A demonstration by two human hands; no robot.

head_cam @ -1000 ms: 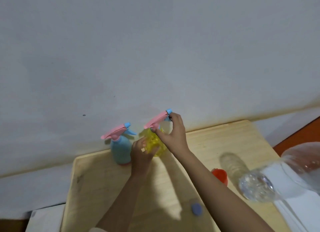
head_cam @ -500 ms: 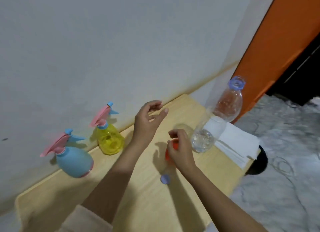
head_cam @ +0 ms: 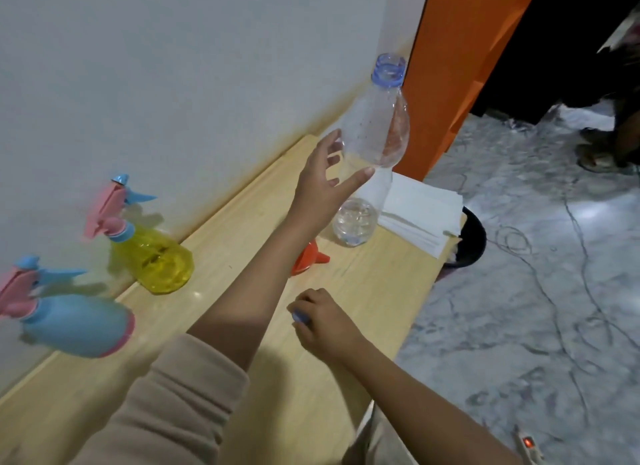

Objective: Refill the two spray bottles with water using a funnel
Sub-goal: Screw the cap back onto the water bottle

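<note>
Wooden table (head_cam: 363,291), white wall (head_cam: 173,83) — wrap-up, seemingly.
Left hand (head_cam: 320,187) spread at bottle (head_cam: 375,132); right hand (head_cam: 325,322) pinches cap (head_cam: 300,317) — next: steady bottle, screw cap on.

Likely a room in a home.
A pale wooden table (head_cam: 381,288) is standing against a white wall (head_cam: 173,66) at 10 o'clock, an orange door frame (head_cam: 460,66) is rising at 1 o'clock, and loose cables (head_cam: 573,222) are trailing across the marbled floor (head_cam: 519,326) at 3 o'clock.
</note>
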